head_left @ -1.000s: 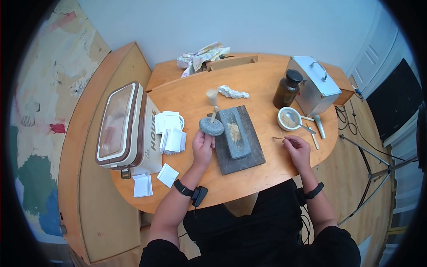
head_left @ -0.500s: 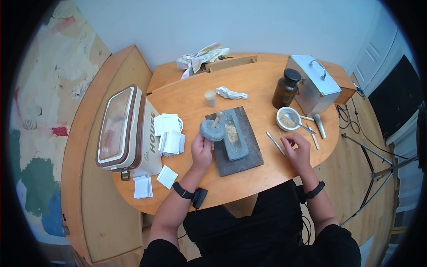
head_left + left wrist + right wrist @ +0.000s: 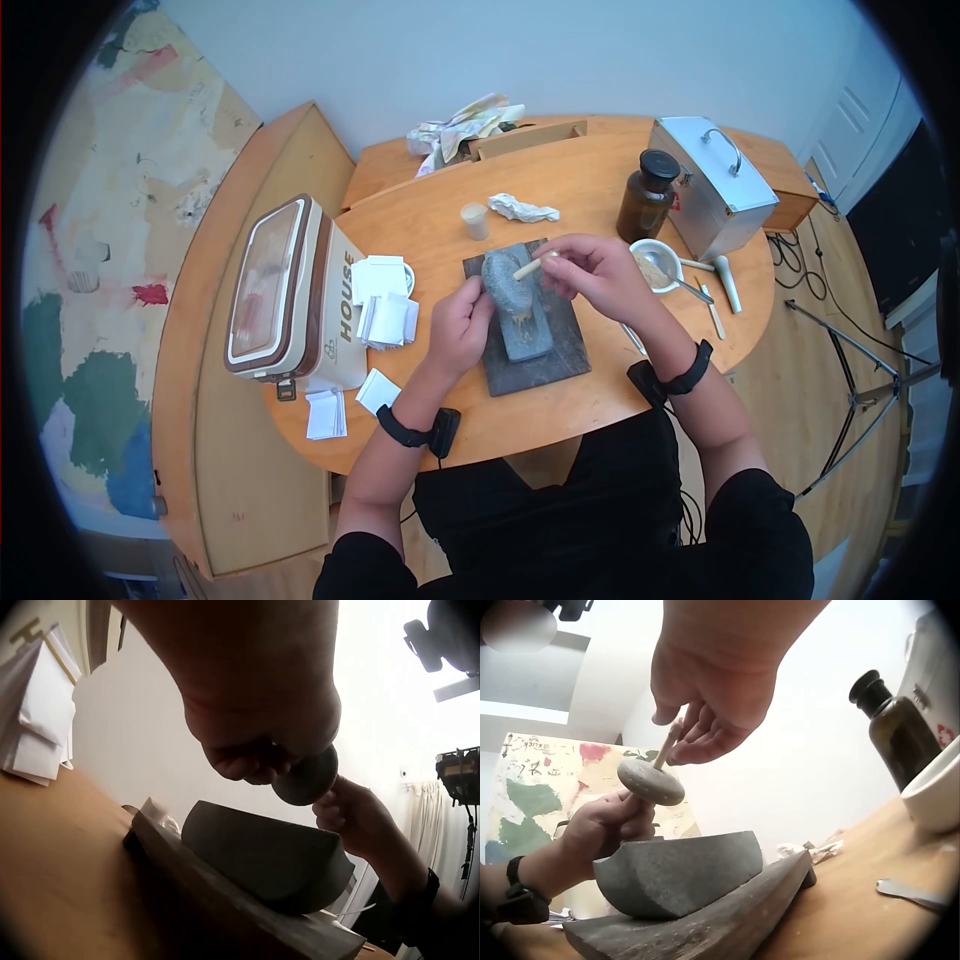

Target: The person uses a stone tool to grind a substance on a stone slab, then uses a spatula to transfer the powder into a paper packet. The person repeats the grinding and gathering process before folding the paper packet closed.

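Note:
A grey stone grinding wheel (image 3: 508,284) with a wooden axle through its centre is held tilted above the stone trough (image 3: 527,338). My left hand (image 3: 462,326) grips the axle on the wheel's near side, as the right wrist view shows. At the other end, the thumb and fingers of my right hand (image 3: 590,272) pinch the pale axle handle (image 3: 665,747). Tan powder lies in the trough, partly hidden by the wheel. Under the trough is a dark board (image 3: 540,377). A metal spatula (image 3: 911,892) lies on the table near my right forearm.
At right stand a white bowl (image 3: 668,284) of powder with a spoon, a pestle (image 3: 728,285), a brown bottle (image 3: 646,205) and a metal case (image 3: 715,190). Paper packets (image 3: 388,315) and a cream box (image 3: 290,290) are left. A plastic cup (image 3: 475,221) and crumpled tissue (image 3: 523,208) sit behind.
My right hand laid the spatula on the table and moved left and up to the wheel's axle. My left hand shifted the wheel right, over the trough, tilting it further.

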Action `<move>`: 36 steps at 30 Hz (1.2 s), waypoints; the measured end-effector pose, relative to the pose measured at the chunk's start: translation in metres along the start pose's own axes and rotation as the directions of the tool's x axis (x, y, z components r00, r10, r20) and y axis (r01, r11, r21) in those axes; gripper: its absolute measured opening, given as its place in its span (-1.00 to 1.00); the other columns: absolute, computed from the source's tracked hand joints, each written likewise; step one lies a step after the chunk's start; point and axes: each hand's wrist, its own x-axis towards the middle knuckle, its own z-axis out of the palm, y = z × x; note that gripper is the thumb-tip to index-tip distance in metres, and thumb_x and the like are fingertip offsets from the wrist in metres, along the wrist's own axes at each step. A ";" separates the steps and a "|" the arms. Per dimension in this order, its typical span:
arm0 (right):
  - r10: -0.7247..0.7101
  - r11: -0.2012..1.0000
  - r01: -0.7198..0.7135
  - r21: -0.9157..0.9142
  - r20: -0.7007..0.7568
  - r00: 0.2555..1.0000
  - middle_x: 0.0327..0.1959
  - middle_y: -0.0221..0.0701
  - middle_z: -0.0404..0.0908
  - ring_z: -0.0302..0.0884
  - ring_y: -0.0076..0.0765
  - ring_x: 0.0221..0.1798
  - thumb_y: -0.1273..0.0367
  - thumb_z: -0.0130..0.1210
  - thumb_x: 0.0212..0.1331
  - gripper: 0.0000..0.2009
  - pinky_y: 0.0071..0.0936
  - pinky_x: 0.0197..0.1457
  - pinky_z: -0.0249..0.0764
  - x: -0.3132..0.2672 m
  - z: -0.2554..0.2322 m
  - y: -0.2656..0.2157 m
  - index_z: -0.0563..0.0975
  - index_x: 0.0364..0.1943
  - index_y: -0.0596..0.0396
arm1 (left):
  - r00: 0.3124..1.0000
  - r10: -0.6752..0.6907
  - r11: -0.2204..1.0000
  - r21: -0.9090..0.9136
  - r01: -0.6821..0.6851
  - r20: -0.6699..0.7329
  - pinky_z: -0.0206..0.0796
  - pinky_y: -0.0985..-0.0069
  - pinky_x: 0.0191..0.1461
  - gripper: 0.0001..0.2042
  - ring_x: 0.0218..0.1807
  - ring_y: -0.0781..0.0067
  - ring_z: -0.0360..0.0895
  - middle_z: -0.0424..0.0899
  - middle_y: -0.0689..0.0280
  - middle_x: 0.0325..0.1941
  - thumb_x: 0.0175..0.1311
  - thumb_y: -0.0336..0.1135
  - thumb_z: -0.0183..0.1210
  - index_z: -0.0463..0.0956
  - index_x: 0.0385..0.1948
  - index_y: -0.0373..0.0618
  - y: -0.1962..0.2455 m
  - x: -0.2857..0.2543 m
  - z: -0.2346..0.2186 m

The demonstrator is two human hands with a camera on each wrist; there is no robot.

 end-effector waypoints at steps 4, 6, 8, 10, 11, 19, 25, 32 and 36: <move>0.042 0.995 -0.032 -0.097 0.104 0.994 -0.46 -0.49 0.70 0.58 -0.68 -0.41 0.35 0.29 0.34 -0.82 -0.64 -0.32 0.49 0.021 -0.019 0.003 0.71 -0.12 0.18 | 0.990 -0.077 0.971 0.235 0.048 0.116 0.36 0.25 -0.31 -0.85 -0.37 -0.01 0.61 0.60 -0.01 -0.42 0.44 -0.33 0.12 0.52 -0.25 -0.25 0.014 0.015 -0.019; 0.057 0.935 0.060 -0.350 0.314 0.948 -0.46 -0.47 0.72 0.59 -0.67 -0.42 0.34 0.30 0.34 -0.84 -0.62 -0.35 0.49 0.034 -0.031 0.001 0.71 -0.20 0.17 | 0.971 -0.103 0.958 0.285 0.038 0.215 0.37 0.21 -0.29 -0.83 -0.35 -0.06 0.61 0.63 -0.01 -0.41 0.43 -0.30 0.13 0.54 -0.25 -0.24 0.027 0.027 -0.032; 0.170 0.905 0.006 -0.424 0.376 0.911 -0.48 -0.47 0.72 0.60 -0.66 -0.43 0.34 0.31 0.33 -0.84 -0.62 -0.35 0.49 0.042 -0.033 -0.017 0.71 -0.23 0.16 | 0.942 -0.138 0.941 0.336 0.029 0.306 0.38 0.17 -0.28 -0.81 -0.33 -0.11 0.61 0.65 0.00 -0.39 0.42 -0.26 0.14 0.55 -0.25 -0.23 0.034 0.036 -0.039; 0.282 0.866 -0.039 -0.499 0.423 0.861 -0.50 -0.46 0.72 0.60 -0.66 -0.45 0.33 0.33 0.31 -0.84 -0.61 -0.34 0.50 0.052 -0.034 -0.024 0.71 -0.25 0.16 | 0.899 -0.147 0.926 0.377 -0.021 0.412 0.40 0.16 -0.25 -0.80 -0.35 -0.03 0.64 0.67 0.05 -0.43 0.39 -0.25 0.16 0.59 -0.25 -0.22 0.037 0.043 -0.043; 0.326 0.854 -0.053 -0.518 0.450 0.831 -0.50 -0.45 0.73 0.62 -0.63 -0.45 0.34 0.34 0.27 -0.85 -0.59 -0.34 0.51 0.057 -0.035 -0.024 0.71 -0.26 0.16 | 0.901 -0.149 0.926 0.378 -0.017 0.407 0.40 0.16 -0.25 -0.80 -0.35 -0.03 0.64 0.67 0.05 -0.43 0.39 -0.25 0.16 0.59 -0.25 -0.22 0.039 0.047 -0.045; 0.273 0.749 0.129 -0.650 0.481 0.833 -0.46 -0.38 0.77 0.70 -0.48 -0.43 0.38 0.37 0.02 -0.84 -0.46 -0.29 0.58 0.073 -0.033 -0.024 0.70 -0.36 0.16 | 0.838 -0.264 0.904 0.424 0.043 0.477 0.38 0.25 -0.32 -0.82 -0.46 0.13 0.61 0.67 0.16 -0.52 0.26 -0.25 0.28 0.67 -0.34 -0.20 0.044 0.069 -0.048; 0.252 0.720 0.157 -0.676 0.465 0.849 -0.51 -0.35 0.73 0.69 -0.40 -0.43 0.42 0.40 -0.04 -0.86 -0.43 -0.28 0.57 0.074 -0.030 -0.019 0.69 -0.41 0.16 | 0.825 -0.253 0.896 0.445 0.002 0.506 0.35 0.22 -0.33 -0.82 -0.45 0.08 0.59 0.65 0.13 -0.52 0.26 -0.24 0.30 0.69 -0.35 -0.16 0.041 0.073 -0.047; 0.240 0.705 0.194 -0.682 0.488 0.839 -0.54 -0.31 0.69 0.67 -0.28 -0.44 0.44 0.39 -0.06 -0.86 -0.36 -0.28 0.56 0.077 -0.032 -0.012 0.66 -0.43 0.16 | 0.822 -0.260 0.841 0.537 -0.064 0.506 0.34 0.37 -0.38 -0.82 -0.51 0.19 0.57 0.65 0.18 -0.55 0.24 -0.27 0.36 0.72 -0.31 -0.19 0.042 0.075 -0.043; 0.174 0.683 0.258 -0.683 0.495 0.852 -0.53 -0.27 0.67 0.66 -0.18 -0.43 0.45 0.38 -0.07 -0.87 -0.31 -0.27 0.55 0.073 -0.032 -0.011 0.66 -0.43 0.16 | 0.841 -0.206 0.850 0.518 -0.100 0.501 0.39 0.35 -0.32 -0.84 -0.46 0.17 0.62 0.69 0.19 -0.52 0.22 -0.28 0.37 0.73 -0.33 -0.16 0.045 0.074 -0.047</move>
